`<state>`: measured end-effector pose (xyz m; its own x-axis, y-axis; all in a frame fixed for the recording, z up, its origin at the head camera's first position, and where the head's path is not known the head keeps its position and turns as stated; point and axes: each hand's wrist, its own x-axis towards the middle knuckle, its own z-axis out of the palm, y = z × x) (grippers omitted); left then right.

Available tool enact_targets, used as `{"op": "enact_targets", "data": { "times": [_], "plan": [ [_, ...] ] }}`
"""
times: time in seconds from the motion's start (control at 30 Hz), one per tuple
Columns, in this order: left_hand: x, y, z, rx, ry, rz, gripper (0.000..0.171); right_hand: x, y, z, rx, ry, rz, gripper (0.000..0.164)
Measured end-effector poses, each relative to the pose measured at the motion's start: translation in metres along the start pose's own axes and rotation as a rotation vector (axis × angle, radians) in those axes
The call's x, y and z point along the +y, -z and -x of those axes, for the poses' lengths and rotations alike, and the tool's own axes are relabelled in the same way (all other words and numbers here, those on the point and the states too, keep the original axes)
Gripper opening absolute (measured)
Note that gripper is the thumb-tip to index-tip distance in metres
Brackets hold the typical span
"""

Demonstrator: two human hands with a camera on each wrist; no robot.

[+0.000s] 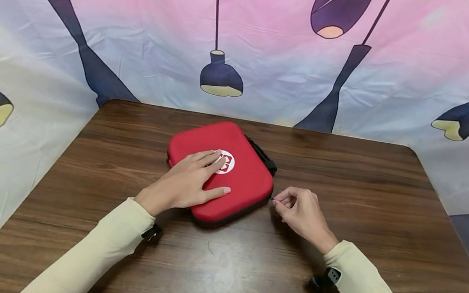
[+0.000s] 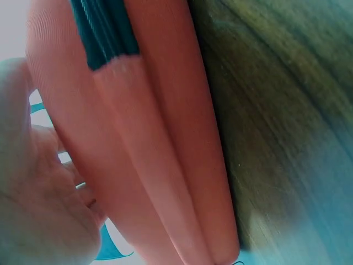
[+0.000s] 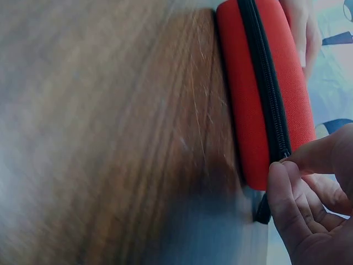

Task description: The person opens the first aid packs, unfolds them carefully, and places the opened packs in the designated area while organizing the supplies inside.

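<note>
A red zippered case (image 1: 249, 168) with a white round emblem lies flat on the table, turned at an angle. Across its lid rests my left hand (image 1: 187, 180), fingers spread and fairly straight, partly covering the emblem. At the case's right corner my right hand (image 1: 299, 213) pinches a small zipper pull between thumb and forefinger. In the right wrist view the black zipper (image 3: 267, 77) runs along the case's side, its teeth meshed up to the pinching fingertips (image 3: 279, 171). The left wrist view shows the case's side close up, with the left palm (image 2: 44, 193) against the lid.
A black carry handle (image 1: 262, 156) sticks out from the case's far right side. The brown wood-grain table (image 1: 348, 167) reaches back to a hanging cloth (image 1: 275, 47) printed with lamps. Dark wrist-worn devices sit on both wrists.
</note>
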<state>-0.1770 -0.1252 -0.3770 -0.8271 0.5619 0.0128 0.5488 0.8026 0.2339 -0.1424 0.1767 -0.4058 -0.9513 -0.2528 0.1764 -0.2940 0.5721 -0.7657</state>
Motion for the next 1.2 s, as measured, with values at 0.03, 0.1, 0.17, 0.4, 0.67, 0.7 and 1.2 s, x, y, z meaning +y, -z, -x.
{"op": "enact_targets", "data": {
  "times": [0.03, 0.1, 0.17, 0.4, 0.67, 0.7, 1.2],
  "plan": [
    [0.000, 0.000, 0.001, 0.003, 0.000, -0.003, 0.082, 0.001, 0.001, -0.002, 0.002, -0.003, 0.005, 0.006],
    [0.001, 0.000, 0.002, 0.013, -0.001, -0.010, 0.082, 0.003, 0.002, -0.006, 0.010, -0.008, 0.012, 0.004],
    [0.001, 0.000, 0.003, 0.019, 0.002, -0.015, 0.082, 0.005, 0.004, -0.010, 0.013, -0.011, 0.014, 0.004],
    [0.003, 0.000, 0.007, 0.032, 0.007, -0.021, 0.080, 0.012, 0.009, -0.025, 0.032, -0.030, 0.034, 0.004],
    [0.005, 0.000, 0.011, 0.037, 0.002, -0.024, 0.077, 0.016, 0.012, -0.042, 0.042, -0.054, 0.031, 0.004],
    [0.006, 0.000, 0.011, 0.035, 0.003, -0.024, 0.078, 0.017, 0.012, -0.044, 0.046, -0.058, 0.031, 0.004],
    [0.007, -0.002, 0.015, 0.061, -0.001, 0.009, 0.074, 0.024, 0.012, -0.059, 0.096, -0.063, 0.075, 0.004]
  ]
}}
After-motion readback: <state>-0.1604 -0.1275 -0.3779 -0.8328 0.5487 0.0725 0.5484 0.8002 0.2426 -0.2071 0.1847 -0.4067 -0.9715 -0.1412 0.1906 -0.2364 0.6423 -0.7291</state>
